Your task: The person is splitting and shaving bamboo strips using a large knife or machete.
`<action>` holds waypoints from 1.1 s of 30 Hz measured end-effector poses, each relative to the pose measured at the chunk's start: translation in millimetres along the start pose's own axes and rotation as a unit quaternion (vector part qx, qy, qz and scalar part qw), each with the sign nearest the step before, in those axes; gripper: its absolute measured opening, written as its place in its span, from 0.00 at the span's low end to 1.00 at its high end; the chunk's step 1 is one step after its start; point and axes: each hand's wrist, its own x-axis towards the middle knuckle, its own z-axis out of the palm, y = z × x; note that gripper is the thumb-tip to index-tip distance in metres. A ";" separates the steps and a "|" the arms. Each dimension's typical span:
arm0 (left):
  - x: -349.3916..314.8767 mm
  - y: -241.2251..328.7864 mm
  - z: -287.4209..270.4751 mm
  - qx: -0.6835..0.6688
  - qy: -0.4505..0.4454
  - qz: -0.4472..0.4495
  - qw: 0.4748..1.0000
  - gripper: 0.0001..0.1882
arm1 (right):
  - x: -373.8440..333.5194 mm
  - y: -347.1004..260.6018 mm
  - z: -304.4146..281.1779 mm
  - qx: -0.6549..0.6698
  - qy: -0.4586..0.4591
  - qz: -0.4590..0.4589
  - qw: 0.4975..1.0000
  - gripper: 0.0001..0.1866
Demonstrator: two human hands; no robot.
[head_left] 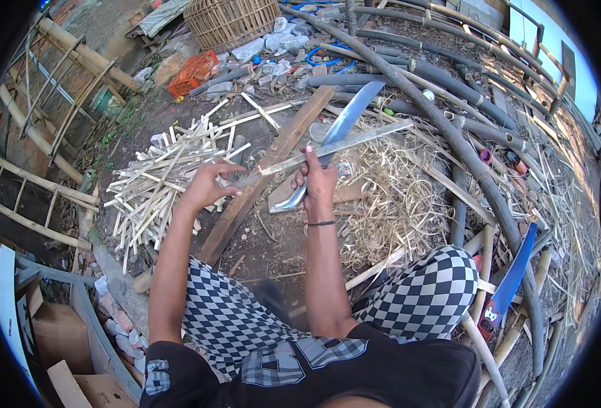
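My right hand [319, 178] is closed round a large machete [346, 121], its broad shiny blade slanting up and away to the right. Its thumb also presses a pale split strip [341, 146], apparently bamboo, across the blade. My left hand [210, 185] has thumb and fingers curved apart near the strip's left end, where a faint blur shows; I see nothing gripped there. A brown wooden plank [273, 170] runs diagonally beneath, between the hands. To the left lies a heap of cut pale strips [157, 180]; curly shavings [395, 204] spread at the right.
A blue-bladed handsaw [514, 272] with a red handle leans by my right knee. Long poles [443, 122] cross the far right. Behind the heap lie an orange crate [193, 71] and a woven basket [229, 20]. Cardboard boxes [59, 336] stand at the lower left.
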 end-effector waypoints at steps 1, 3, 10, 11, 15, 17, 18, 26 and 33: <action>1.4 1.0 -0.5 -0.003 0.001 0.004 1.000 0.31 | -2.2 -3.5 -1.5 -0.002 0.001 -0.005 1.000 0.14; 2.0 2.8 -3.5 -0.042 0.076 0.011 0.996 0.35 | -7.3 -8.7 -0.5 -0.141 -0.009 -0.043 0.989 0.14; 25.0 55.2 -18.0 -0.343 0.113 0.082 0.929 0.33 | -18.8 -15.3 1.2 -0.386 -0.125 -0.006 0.914 0.17; 24.5 68.0 -22.1 -0.387 0.119 0.111 0.907 0.34 | -22.0 -13.8 3.8 -0.420 -0.148 0.011 0.895 0.17; 32.7 78.3 -28.0 -0.439 0.132 0.149 0.876 0.34 | -26.6 -6.0 8.1 -0.513 -0.238 0.048 0.824 0.14; 36.8 68.5 -31.9 -0.466 0.090 0.138 0.869 0.30 | -27.3 0.9 9.3 -0.545 -0.251 0.065 0.797 0.12; 37.3 65.2 -33.3 -0.455 0.092 0.138 0.875 0.27 | -23.5 8.0 6.1 -0.550 -0.280 0.052 0.785 0.12; 27.3 60.6 -40.8 -0.372 0.223 0.130 0.892 0.16 | -38.4 24.9 18.3 -0.499 -0.203 0.003 0.842 0.17; 24.9 36.3 -36.1 -0.304 0.342 0.111 0.882 0.16 | -61.7 5.9 48.1 -0.422 -0.126 -0.110 0.891 0.16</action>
